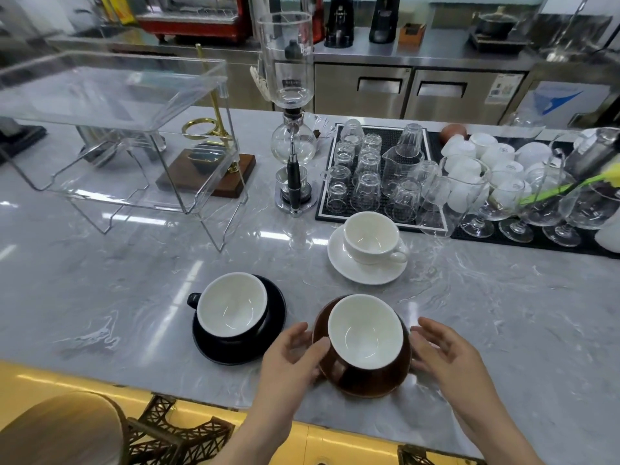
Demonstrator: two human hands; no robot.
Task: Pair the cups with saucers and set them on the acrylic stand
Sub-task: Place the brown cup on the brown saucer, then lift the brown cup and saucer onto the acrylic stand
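While brown cup [365, 333] sits on brown saucer [369, 380] at marble counter [503, 313] near edge, we see left hand [288, 360] and right hand [449, 357] open, flanking saucer; rim contact unclear. Black and white sets paired; 2-tier acrylic stand [110, 95] well apart.

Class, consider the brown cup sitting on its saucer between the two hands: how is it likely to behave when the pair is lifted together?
The brown cup looks like rigid glazed ceramic, so probably stiff, fairly heavy and breakable. It only rests on the brown saucer, so it may slide if the saucer tilts. The left hand and right hand flank the saucer's rim; the glossy glaze could feel slippery.
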